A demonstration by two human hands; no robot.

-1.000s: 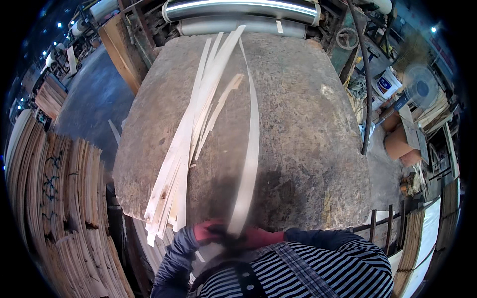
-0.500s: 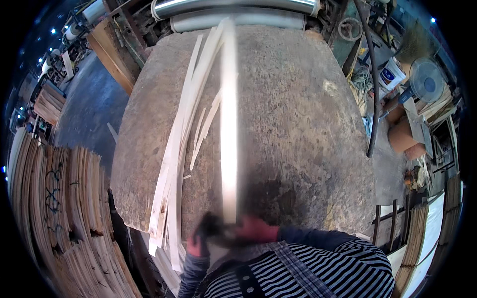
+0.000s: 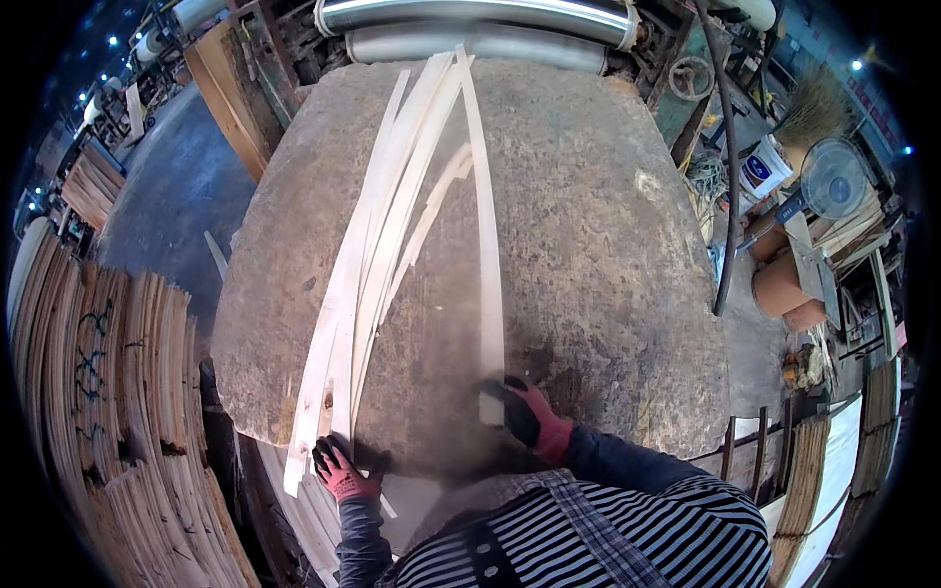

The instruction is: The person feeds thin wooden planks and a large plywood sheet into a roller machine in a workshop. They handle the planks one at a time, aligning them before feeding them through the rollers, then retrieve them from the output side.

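Long, pale wood veneer strips (image 3: 343,294) lie in a narrow bundle on the worn table (image 3: 608,255). At their near end is my left hand (image 3: 345,472), in a red glove with black fingers. Its fingers are slightly apart and rest against the strips' edge. A single veneer strip (image 3: 486,235) runs apart to the right, its far tip meeting the bundle near the rollers. My right hand (image 3: 537,419), gloved the same way, is closed at the near end of this single strip, partly covering it. Shorter, ragged slivers (image 3: 431,211) lie between the two.
Metal and pale rollers (image 3: 480,49) span the table's far edge. Stacked wood sheets (image 3: 127,392) stand on the left. To the right are a black hose (image 3: 730,176), a white bucket (image 3: 765,167), a fan (image 3: 833,178) and brown cylinders (image 3: 781,289).
My hands have parted from the middle: the left moved to the bundle's near end, the right moved rightward with the single strip. That strip now slants right, and the slivers have shifted.
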